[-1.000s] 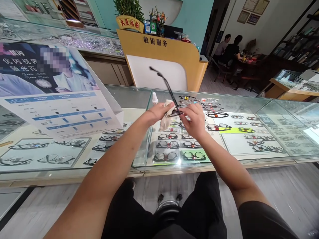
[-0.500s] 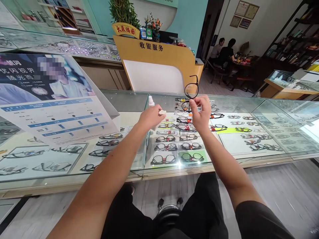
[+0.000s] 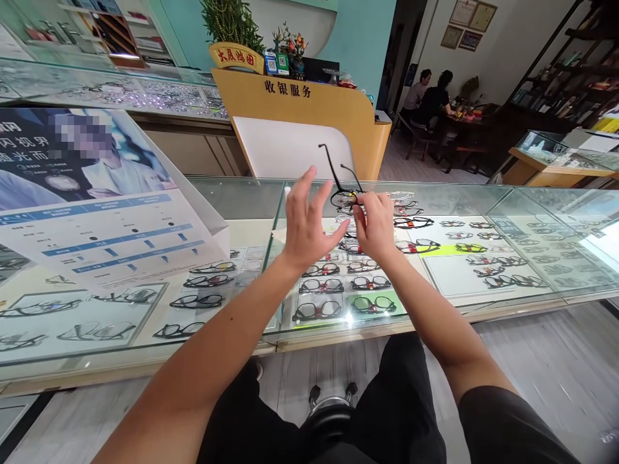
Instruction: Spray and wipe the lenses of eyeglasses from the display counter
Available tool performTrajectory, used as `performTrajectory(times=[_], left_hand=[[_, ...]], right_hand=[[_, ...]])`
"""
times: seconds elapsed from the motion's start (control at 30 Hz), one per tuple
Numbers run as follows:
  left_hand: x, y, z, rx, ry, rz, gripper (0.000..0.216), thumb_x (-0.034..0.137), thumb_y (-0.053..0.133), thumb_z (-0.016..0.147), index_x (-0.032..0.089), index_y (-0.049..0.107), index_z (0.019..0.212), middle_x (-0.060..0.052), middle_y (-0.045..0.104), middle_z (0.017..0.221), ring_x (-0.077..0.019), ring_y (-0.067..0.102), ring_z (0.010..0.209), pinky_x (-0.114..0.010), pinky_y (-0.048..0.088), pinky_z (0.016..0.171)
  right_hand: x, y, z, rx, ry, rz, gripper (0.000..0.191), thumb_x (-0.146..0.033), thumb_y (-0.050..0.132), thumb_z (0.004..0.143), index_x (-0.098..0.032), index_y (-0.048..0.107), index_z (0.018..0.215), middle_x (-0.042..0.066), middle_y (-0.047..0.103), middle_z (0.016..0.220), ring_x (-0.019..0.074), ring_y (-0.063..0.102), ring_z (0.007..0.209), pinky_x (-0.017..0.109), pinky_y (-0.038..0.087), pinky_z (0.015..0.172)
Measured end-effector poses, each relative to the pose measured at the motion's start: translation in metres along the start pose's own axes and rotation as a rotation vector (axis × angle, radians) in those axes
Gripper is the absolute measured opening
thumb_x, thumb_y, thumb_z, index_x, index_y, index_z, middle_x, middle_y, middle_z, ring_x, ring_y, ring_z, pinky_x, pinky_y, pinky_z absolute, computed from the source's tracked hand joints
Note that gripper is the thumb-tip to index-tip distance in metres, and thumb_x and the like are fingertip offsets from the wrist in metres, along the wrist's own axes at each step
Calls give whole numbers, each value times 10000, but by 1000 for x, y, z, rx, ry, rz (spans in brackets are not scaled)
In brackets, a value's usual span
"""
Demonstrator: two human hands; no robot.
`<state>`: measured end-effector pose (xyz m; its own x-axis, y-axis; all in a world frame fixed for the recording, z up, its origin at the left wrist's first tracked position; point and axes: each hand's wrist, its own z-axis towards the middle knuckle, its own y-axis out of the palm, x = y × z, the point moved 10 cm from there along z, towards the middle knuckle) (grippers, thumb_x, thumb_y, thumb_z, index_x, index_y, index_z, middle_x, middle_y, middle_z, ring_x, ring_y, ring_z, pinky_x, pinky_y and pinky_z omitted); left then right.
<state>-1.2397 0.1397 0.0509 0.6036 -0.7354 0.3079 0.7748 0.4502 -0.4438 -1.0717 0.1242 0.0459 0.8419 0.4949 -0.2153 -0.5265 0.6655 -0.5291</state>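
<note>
A pair of black round-rimmed eyeglasses (image 3: 332,169) is held above the glass counter by my right hand (image 3: 376,225), its fingers pinching the frame. The temples stick up and away from me. Just to the left, my left hand (image 3: 307,229) is raised with its fingers spread and nothing seen in them. Its thumb points toward the eyeglasses; whether it touches them I cannot tell. Behind the left hand only the white tip of a bottle (image 3: 287,191) shows. Below both hands, rows of eyeglasses (image 3: 322,285) lie inside the glass display case (image 3: 411,319).
A large printed card stand (image 3: 130,238) occupies the counter's left part. Beyond the case stands a yellow-and-white cashier desk (image 3: 294,148) with a plant and small signs. Two people (image 3: 432,103) sit at a table at the back right. A stool base (image 3: 331,403) is between my legs.
My left hand has let go of the small white thing and moved right, fingers spreading beside the eyeglasses. My right hand has moved slightly left and tipped the eyeglasses so their temples point up.
</note>
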Motion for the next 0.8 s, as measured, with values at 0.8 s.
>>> performTrajectory(times=[0.8], left_hand=[[-7,-13,-3,182,60,-24,581,568,865,985,279,649,1440,-162,713,1460,-366,692,1403,-563,555,1211]], right_hand=[[-22,-29,-1,159,-48,-8,248,-365,519,1142,-292,660,1333,132,693,1330,333,640,1228,532,477,1081]])
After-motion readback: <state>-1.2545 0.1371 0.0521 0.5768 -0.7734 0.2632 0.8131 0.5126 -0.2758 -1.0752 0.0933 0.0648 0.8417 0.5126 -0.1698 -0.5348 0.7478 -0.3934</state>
